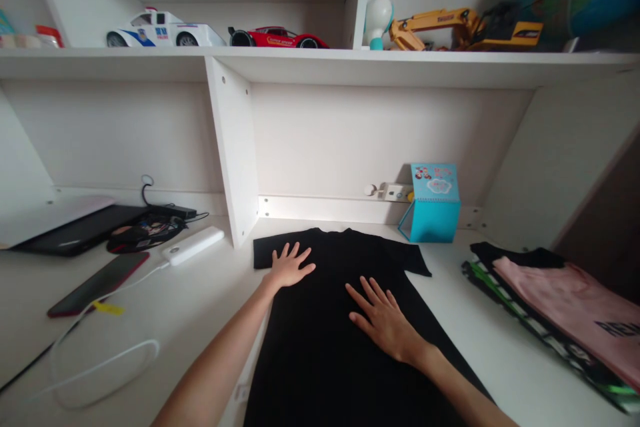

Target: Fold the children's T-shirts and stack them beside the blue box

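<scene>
A black T-shirt [340, 347] lies spread on the white desk, its neckline toward the back wall and both short sleeves out to the sides. My left hand [289, 267] rests open on the shirt near the left sleeve, fingers spread. Lower and to the right, my right hand [384, 320] lies flat on the chest area with its fingers apart. Neither hand grips the cloth. The shirt's lower end runs out of the bottom of the view.
Folded clothes [565, 307] are stacked at the right, a pink one on top. Behind the shirt stands a blue desk calendar [435, 207] by a power strip [397, 192]. Left are a phone [100, 283], white power strip [194, 245] and cables. Toys line the shelf [300, 59] above.
</scene>
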`<state>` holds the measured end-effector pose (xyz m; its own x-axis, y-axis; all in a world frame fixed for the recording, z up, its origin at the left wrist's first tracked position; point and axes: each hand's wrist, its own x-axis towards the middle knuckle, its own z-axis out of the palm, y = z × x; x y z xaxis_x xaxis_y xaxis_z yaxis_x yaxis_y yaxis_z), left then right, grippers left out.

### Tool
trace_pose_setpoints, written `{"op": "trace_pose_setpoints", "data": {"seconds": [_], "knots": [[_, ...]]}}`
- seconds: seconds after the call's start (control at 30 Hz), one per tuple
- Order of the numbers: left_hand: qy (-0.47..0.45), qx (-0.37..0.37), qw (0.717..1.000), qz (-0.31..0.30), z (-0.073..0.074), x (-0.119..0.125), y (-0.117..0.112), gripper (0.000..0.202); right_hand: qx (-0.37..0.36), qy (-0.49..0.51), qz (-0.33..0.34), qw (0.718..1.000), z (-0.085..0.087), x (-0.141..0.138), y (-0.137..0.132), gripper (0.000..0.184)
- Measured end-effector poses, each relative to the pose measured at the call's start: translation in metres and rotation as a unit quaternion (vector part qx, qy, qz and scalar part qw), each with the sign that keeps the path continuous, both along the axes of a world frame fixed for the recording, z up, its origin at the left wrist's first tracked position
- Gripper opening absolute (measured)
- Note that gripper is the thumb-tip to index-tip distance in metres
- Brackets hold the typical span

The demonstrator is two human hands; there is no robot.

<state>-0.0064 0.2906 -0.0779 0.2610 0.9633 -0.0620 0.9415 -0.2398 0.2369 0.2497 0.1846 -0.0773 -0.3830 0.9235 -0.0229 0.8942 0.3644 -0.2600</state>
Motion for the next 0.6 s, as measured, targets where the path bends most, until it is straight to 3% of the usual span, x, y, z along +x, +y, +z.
{"op": "trace_pose_setpoints", "data": {"seconds": [0.1, 0.17, 0.3, 0.43, 0.53, 0.6], "knots": [[0.008, 0.008, 1.0, 0.002, -0.005, -0.001, 0.0, 0.069, -0.024, 0.001, -0.016, 1.0, 0.006, -0.008, -0.021, 0.066], [0.014, 0.011, 1.0, 0.005, -0.006, -0.001, 0.0, 0.07, -0.001, 0.018, 0.028, 0.999, 0.001, -0.021, -0.04, 0.069], [0.017, 0.017, 1.0, 0.013, -0.007, 0.001, 0.001, 0.074, 0.146, 0.036, 0.167, 0.974, -0.033, -0.05, -0.069, 0.071], [-0.004, -0.029, 1.0, -0.006, 0.003, -0.011, 0.01, 0.072, 0.286, 0.025, 0.134, 0.948, -0.065, -0.072, -0.08, 0.065], [-0.012, -0.01, 0.997, 0.071, 0.011, -0.036, 0.02, 0.058, 0.34, 0.044, 0.135, 0.93, -0.075, -0.111, -0.092, 0.035], [-0.008, 0.028, 0.988, 0.15, 0.011, -0.055, 0.024, 0.052, 0.323, 0.043, 0.14, 0.935, -0.076, -0.15, -0.102, 0.03]]}}
